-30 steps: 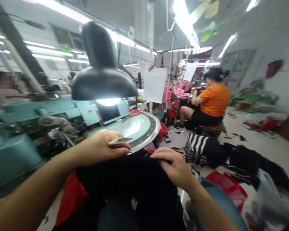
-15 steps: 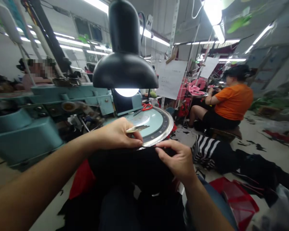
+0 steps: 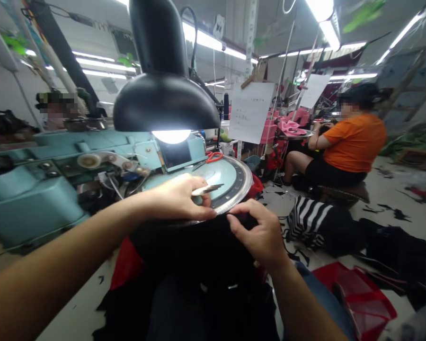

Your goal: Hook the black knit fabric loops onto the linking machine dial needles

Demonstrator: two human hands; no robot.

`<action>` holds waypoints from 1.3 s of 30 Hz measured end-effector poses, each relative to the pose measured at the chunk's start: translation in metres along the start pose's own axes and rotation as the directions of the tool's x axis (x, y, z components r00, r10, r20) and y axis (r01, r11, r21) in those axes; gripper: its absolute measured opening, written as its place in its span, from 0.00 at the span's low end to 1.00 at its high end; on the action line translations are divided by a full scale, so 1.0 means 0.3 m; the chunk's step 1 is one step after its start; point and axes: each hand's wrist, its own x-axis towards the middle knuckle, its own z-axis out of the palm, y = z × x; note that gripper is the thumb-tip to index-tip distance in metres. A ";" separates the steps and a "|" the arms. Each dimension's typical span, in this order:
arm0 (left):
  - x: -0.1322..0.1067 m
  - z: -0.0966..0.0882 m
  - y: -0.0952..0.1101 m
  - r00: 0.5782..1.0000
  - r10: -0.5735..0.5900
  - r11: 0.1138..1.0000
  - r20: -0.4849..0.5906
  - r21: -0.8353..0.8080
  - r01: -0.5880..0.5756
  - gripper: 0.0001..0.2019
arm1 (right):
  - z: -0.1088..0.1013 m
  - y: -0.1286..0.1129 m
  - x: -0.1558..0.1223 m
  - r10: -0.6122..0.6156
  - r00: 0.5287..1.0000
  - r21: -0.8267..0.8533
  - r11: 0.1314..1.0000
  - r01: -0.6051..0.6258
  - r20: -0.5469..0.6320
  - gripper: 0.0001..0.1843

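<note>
My left hand (image 3: pixel 175 199) grips a small flat metal tool (image 3: pixel 206 189) between thumb and fingers, just over the round dial of a linking machine (image 3: pixel 230 182). That dial has a toothed metal rim. My right hand (image 3: pixel 259 232) pinches the black knit fabric (image 3: pixel 195 251) at the rim's near edge. This fabric hangs down from the dial over my lap and hides the dial's lower edge. The tool's tip lies above the pale dial face, not touching the fabric.
Red scissors (image 3: pixel 213 157) lie on the far dial. A black lamp (image 3: pixel 163 94) shines overhead. Left stands the teal machine body (image 3: pixel 28 208). A striped garment (image 3: pixel 308 220) and a red crate (image 3: pixel 355 298) are on the floor; a co-worker in orange (image 3: pixel 353 149) sits right.
The whole view has swung and tilted a little. My right hand's fingers have curled tighter on the black fabric, and my left hand has stayed at the dial with the tool.
</note>
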 end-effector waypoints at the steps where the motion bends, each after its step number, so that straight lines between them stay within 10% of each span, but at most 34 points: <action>1: 0.006 -0.001 0.002 1.000 0.010 1.000 0.000 0.020 -0.010 0.09 | -0.004 0.006 0.004 0.000 1.000 0.003 1.000 0.000 0.002 0.03; 39: 0.163 0.035 0.076 0.988 -0.151 0.987 -0.017 0.054 0.152 0.14 | -0.113 0.200 0.140 0.027 0.995 0.272 0.961 -0.051 0.092 0.03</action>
